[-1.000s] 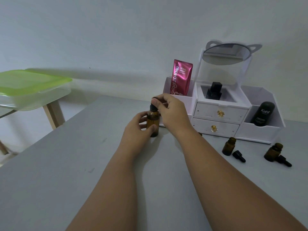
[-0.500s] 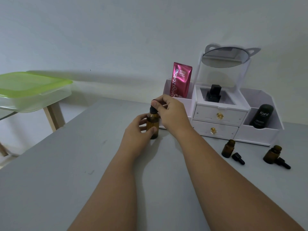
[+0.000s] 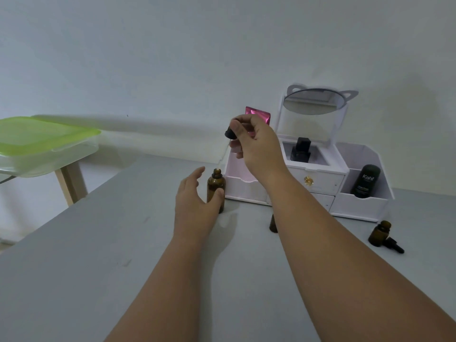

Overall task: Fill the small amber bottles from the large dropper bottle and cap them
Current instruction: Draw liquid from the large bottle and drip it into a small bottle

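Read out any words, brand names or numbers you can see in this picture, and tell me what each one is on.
"Kahf": on the black bottle in the right compartment of the white organizer.
Smaller print under it, on the same bottle: too blurred to read.
Pink sachet: its print is hidden behind the right hand, which holds the dropper.
Large amber bottle: no label shows.

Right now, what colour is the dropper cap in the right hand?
The dropper cap is black; the head view shows it best.
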